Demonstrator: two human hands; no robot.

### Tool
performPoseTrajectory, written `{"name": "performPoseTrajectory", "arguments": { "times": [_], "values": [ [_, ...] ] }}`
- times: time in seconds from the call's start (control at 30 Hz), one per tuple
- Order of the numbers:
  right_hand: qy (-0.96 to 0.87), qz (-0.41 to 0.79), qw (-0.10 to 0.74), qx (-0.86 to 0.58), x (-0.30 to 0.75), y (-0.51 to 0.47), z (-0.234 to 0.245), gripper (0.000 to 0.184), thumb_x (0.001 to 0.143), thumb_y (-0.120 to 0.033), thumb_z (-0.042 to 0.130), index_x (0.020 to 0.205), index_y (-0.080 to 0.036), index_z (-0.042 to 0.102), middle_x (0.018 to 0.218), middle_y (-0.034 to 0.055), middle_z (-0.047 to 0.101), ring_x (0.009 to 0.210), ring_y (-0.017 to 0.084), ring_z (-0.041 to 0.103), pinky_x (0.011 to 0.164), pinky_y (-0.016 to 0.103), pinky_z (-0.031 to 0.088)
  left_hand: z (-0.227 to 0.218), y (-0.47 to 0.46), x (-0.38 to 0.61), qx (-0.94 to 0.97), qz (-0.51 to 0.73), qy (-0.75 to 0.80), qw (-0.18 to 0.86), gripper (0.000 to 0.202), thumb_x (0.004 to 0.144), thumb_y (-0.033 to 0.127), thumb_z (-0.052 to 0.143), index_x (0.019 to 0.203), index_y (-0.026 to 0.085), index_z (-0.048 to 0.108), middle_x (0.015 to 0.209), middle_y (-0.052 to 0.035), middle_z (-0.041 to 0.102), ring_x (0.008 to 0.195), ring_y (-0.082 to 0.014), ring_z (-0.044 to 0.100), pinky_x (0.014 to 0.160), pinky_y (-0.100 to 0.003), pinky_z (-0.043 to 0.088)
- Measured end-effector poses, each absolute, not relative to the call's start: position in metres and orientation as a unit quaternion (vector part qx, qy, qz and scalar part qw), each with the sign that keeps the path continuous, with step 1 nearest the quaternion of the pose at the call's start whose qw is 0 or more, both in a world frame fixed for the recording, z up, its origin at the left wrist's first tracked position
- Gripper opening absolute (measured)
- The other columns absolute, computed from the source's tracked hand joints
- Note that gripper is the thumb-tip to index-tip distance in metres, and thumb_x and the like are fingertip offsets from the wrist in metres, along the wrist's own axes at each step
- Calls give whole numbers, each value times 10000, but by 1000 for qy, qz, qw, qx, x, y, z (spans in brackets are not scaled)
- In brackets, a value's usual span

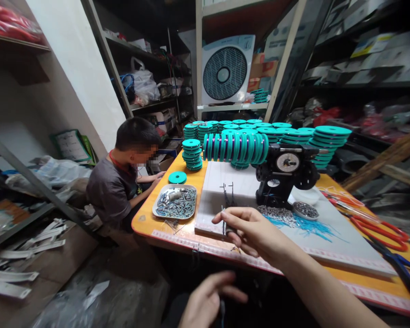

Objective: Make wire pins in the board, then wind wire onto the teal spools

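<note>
My right hand (251, 230) is raised over the near edge of the table, its thumb and fingers closed in a pinch. A thin dark piece (223, 226) shows at its fingertips; I cannot make out its kind. Lower down, in front of the table edge, my left hand (207, 298) has its fingers stretched apart, slightly blurred. Just beyond the right hand, thin dark upright pieces (229, 196) show against the white board (213, 182). A black winding machine (276, 182) stands on the board, with a row of teal spools (235, 148) along its shaft.
A tray of small metal pieces (176, 207) sits at the table's left. Stacked teal spools (192, 155) line the back. Small grey parts (276, 214), blue strands (314, 228) and red-handled scissors (379, 230) lie right. A person (119, 182) sits at left; a box fan (225, 70) stands behind.
</note>
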State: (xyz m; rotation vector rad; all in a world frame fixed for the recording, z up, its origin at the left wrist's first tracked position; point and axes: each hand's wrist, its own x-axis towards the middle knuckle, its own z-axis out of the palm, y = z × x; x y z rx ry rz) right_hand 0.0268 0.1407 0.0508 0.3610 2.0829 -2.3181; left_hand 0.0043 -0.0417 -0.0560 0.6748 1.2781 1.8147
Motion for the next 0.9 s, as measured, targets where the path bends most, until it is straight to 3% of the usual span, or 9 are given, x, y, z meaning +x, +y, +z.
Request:
{"name": "performPoseTrajectory", "arguments": {
  "times": [0.07, 0.13, 0.3, 0.37, 0.5, 0.57, 0.7, 0.8, 0.9],
  "values": [
    [716, -690, 3, 105, 27, 144, 59, 347, 832, -463, 579, 887, -129, 656, 470, -51, 471, 364, 32, 320, 356, 161, 190, -33, -27, -8, 279, 759, 464, 363, 552, 863, 478, 489, 1303, 146, 452, 986, -131, 661, 880, -278, 607, 885, -420, 403],
    [761, -641, -6, 97, 28, 149, 66, 349, 820, -451, 601, 776, -114, 676, 524, -24, 510, 450, 47, 375, 405, 169, 234, -12, -11, -19, 261, 753, 477, 370, 487, 923, 366, 414, 1359, 164, 340, 837, -89, 647, 799, -243, 613, 831, -420, 443],
    [817, -561, -72, 116, 26, 168, 76, 422, 840, -427, 584, 562, -110, 599, 481, -11, 510, 458, 54, 382, 443, 194, 241, 7, 14, -37, 254, 743, 483, 388, 353, 943, 387, 369, 1125, 130, 529, 781, -57, 579, 601, -153, 563, 613, -316, 498],
    [810, -566, -86, 128, 21, 173, 78, 409, 866, -445, 537, 638, -115, 616, 476, -16, 516, 406, 46, 370, 414, 190, 231, 7, 17, -40, 254, 738, 484, 396, 357, 939, 400, 379, 1052, 115, 563, 714, -28, 543, 554, -131, 544, 583, -290, 490],
    [756, -643, -44, 115, 7, 173, 83, 385, 911, -460, 434, 1052, -140, 598, 511, -21, 570, 304, 43, 329, 332, 168, 196, 12, 17, -43, 256, 736, 484, 399, 349, 947, 400, 363, 1012, 121, 561, 638, 8, 506, 488, -97, 507, 547, -246, 465],
    [714, -693, -15, 95, 1, 170, 86, 378, 921, -441, 420, 1111, -151, 568, 517, -16, 580, 299, 37, 334, 329, 148, 201, 17, 18, -43, 258, 737, 486, 393, 327, 949, 399, 364, 989, 132, 548, 603, 17, 507, 474, -93, 502, 524, -218, 448],
    [624, -778, 15, 72, -4, 164, 86, 317, 914, -413, 445, 898, -133, 592, 577, 20, 608, 313, 34, 394, 326, 136, 242, 20, 22, -45, 259, 745, 485, 378, 296, 926, 414, 438, 866, 140, 531, 536, 23, 505, 432, -94, 495, 425, -166, 390],
    [546, -833, -3, 89, -7, 158, 81, 370, 928, -415, 407, 669, -156, 461, 576, 5, 569, 357, 42, 445, 335, 132, 289, 19, 26, -41, 246, 772, 469, 352, 308, 918, 404, 464, 745, 151, 498, 478, 48, 457, 368, -62, 412, 383, -143, 345],
    [470, -873, -47, 122, -12, 149, 78, 399, 939, -398, 375, 606, -184, 328, 494, -47, 454, 341, 33, 397, 317, 122, 257, 19, 31, -34, 225, 807, 443, 320, 342, 910, 406, 472, 663, 173, 436, 404, 93, 326, 319, -38, 261, 348, -131, 289]
  ]
}}
